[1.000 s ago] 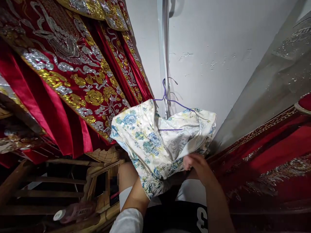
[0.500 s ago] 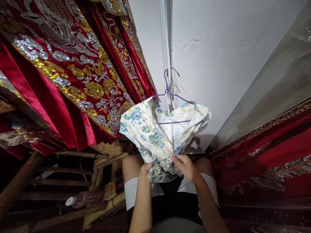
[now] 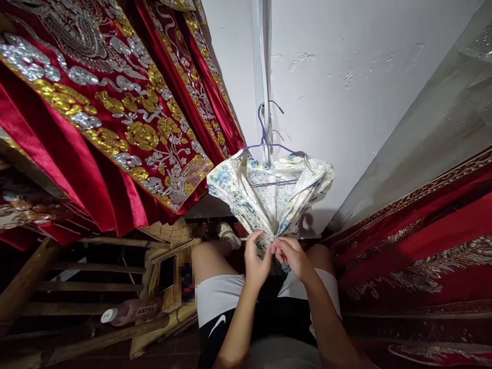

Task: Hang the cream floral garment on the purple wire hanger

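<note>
A white garment with blue and green flowers (image 3: 269,197) hangs on a purple wire hanger (image 3: 265,146), hooked to a hook on a pipe on the white wall. Its lower part is gathered into a bunch in front of me. My left hand (image 3: 255,264) and my right hand (image 3: 294,259) sit side by side at that bunch, both with fingers closed on the fabric. My bare knees and white shorts (image 3: 219,300) show below the hands.
Red robes with gold and silver embroidery (image 3: 115,113) hang on the left, more red embroidered cloth (image 3: 415,246) on the right. A bamboo rack (image 3: 115,287) with a pink bottle (image 3: 130,311) stands lower left. A grey sheet (image 3: 423,128) slants down the right wall.
The garment has been drawn in from a wide spread to a narrow gathered bunch. Both hands have come together at its lower end, the left one emerging from under the cloth.
</note>
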`<state>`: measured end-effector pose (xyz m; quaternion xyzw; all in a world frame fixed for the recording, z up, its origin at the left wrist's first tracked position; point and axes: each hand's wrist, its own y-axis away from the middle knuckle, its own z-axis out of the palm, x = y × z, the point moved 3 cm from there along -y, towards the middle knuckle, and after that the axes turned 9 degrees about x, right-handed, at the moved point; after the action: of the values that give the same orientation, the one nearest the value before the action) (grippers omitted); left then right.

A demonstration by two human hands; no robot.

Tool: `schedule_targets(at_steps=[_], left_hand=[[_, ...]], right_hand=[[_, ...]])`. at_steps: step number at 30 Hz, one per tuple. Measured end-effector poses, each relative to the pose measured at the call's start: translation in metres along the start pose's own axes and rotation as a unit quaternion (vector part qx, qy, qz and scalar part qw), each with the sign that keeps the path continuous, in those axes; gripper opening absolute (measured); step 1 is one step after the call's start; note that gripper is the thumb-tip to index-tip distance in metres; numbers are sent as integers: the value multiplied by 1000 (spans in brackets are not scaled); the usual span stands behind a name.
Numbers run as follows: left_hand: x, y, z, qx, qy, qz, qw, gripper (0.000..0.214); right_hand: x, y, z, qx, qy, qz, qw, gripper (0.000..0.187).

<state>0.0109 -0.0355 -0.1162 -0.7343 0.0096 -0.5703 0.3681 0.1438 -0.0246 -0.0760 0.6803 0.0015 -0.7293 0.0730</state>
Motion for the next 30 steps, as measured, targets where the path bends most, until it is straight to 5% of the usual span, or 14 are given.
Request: schedule_targets(at_steps=[2, 6, 14, 19, 22, 26, 30], left_hand=[[6, 6, 14, -90, 8, -4, 996, 7], [5, 4, 24, -119, 3, 13, 993, 23], [-10, 7, 36, -184, -21, 45, 982, 18], [-4, -13, 31, -321, -34, 48, 945, 17], [21, -58, 20, -316, 24, 42, 948, 10], [85, -138, 5, -126, 55, 137, 981, 25], [141, -180, 12, -141, -36, 269, 952, 15]], right_hand=[[1, 1, 2, -27, 9, 20, 999, 38], [-19, -9, -4, -32, 3, 24, 999, 40], [-143, -76, 3, 72, -52, -80, 993, 29], [-173, -78, 5, 73, -73, -130, 986, 30], [-168, -69, 5, 45, -56, -150, 986, 30], [-164, -59, 8, 16, -40, -181, 983, 33], [-163, -58, 10, -1, -22, -204, 979, 35]])
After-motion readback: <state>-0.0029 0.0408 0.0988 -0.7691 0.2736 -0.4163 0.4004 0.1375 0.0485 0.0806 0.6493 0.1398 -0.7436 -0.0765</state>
